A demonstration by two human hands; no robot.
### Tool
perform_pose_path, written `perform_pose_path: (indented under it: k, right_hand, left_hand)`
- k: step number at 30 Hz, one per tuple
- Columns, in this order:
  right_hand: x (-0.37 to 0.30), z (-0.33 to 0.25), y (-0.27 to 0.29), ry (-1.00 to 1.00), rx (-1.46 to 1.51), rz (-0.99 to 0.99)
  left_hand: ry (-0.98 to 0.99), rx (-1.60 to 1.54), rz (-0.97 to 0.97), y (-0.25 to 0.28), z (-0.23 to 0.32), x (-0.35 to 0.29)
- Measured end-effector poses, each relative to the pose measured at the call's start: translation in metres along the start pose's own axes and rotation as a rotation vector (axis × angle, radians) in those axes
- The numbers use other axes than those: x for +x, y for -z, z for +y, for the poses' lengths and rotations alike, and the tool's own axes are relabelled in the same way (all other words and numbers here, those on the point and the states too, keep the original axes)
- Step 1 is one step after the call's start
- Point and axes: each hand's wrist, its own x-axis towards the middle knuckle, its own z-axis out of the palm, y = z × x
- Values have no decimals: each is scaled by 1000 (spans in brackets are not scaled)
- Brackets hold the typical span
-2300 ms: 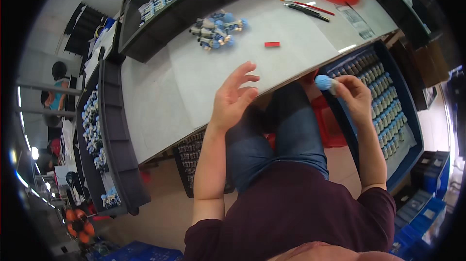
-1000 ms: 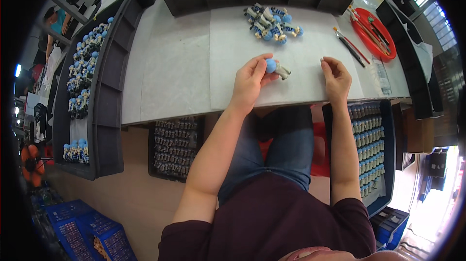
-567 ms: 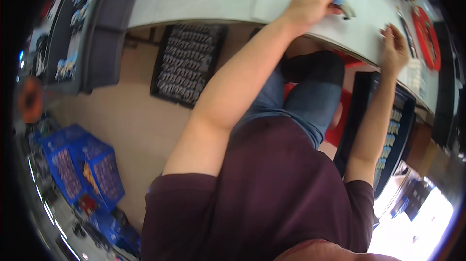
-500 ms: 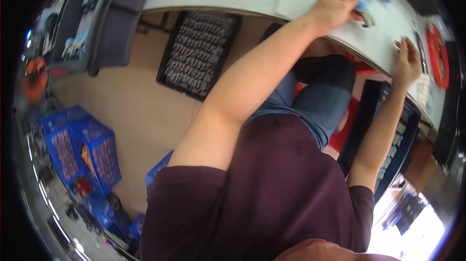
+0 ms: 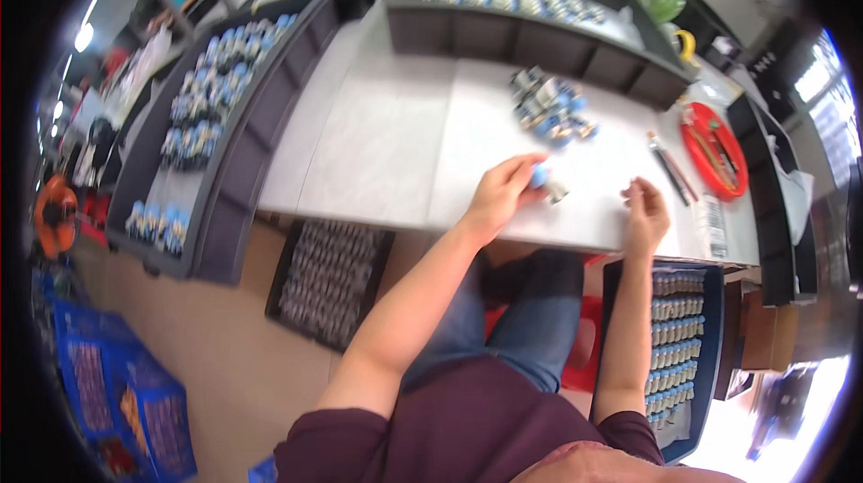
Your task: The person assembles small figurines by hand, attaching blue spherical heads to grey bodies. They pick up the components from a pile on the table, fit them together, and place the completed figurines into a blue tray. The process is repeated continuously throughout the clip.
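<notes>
My left hand [image 5: 500,198] pinches a small figurine [image 5: 555,190] with a light-blue top and a pale lower part, just above the white tabletop [image 5: 378,141]. To its right, my right hand [image 5: 649,221] is raised over the table's near edge. Its fingers are drawn together at the tips; whatever they may hold is too small to make out. Beyond both hands lies a loose pile of similar blue, pale and dark figurines [image 5: 553,107].
Grey trays of figurines stand at the back [image 5: 530,56] and left [image 5: 238,168]. At right are a red round tray [image 5: 715,150] with tools and a dark pen-like tool [image 5: 670,173]. Below the table are a dark tray [image 5: 328,281], a tray of figurines [image 5: 674,348] and blue crates [image 5: 121,393].
My view has swung up and to the right, so more of the table and its trays shows. The figurine stays in my left hand; my right fingers look closer together.
</notes>
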Motion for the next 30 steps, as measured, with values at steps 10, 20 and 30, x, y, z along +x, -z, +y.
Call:
perform_pose_path:
  k: [10, 20, 30]
  right_hand:
    - [-106, -137, -91, -95, 676, -809]
    - [-50, -70, -43, -106, 542, -321]
    - [-26, -22, -58, -108, 95, -261]
  left_hand:
    - [42, 93, 2, -7, 13, -4]
    - [18, -34, -36, 1, 12, -7]
    - [16, -22, -76, -1, 13, -7]
